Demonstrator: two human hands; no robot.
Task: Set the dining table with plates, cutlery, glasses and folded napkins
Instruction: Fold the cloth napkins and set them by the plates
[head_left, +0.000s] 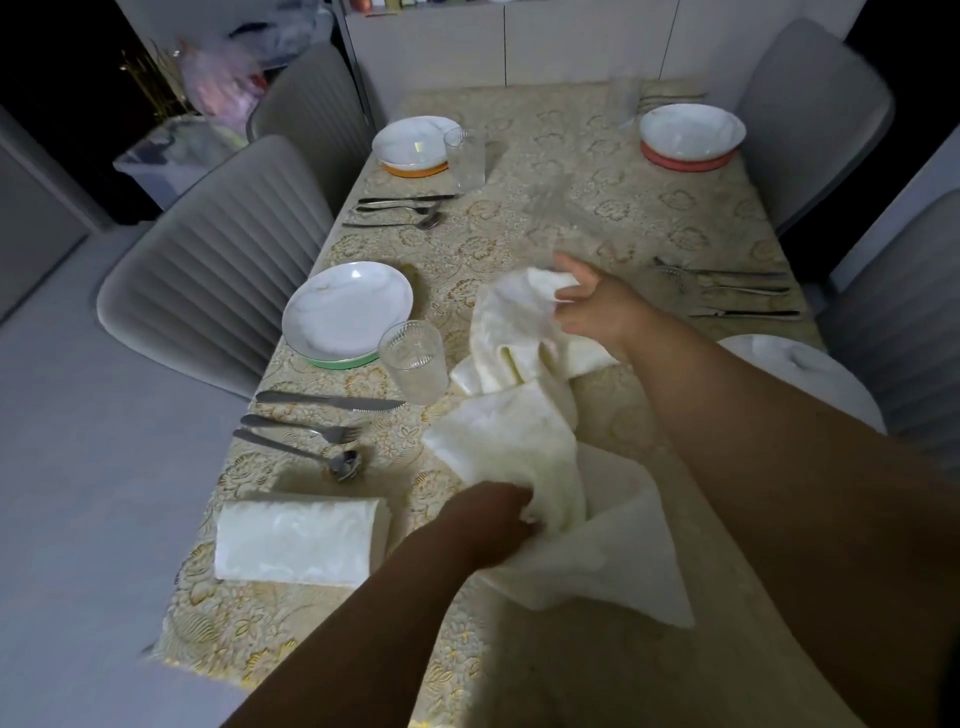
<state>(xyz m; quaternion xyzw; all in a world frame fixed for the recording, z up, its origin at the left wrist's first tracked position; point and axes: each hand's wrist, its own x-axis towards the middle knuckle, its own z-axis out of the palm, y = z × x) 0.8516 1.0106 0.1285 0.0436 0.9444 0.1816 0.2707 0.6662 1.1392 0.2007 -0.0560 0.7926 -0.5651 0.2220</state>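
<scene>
- A cream cloth napkin was held above the middle of the table, stretched and crumpled between both hands.
- Its upper end was pinched by the right hand, thumb and fingers curled onto the fabric.
- Its lower end was gripped by the left hand, fingers closed round a bunched fold.
- A second napkin was seen lying flat on the patterned tablecloth under the left hand.
- A folded napkin was lying near the table's left edge, just below a spoon, a fork and a knife.
- A white plate on a green plate was set beyond that cutlery, with a ribbed glass just beside it.
- Farther off, a plate on an orange base and a plate on a red base were laid, each with a glass near it.
- Another white plate was partly hidden behind the right forearm, with cutlery beyond it.
</scene>
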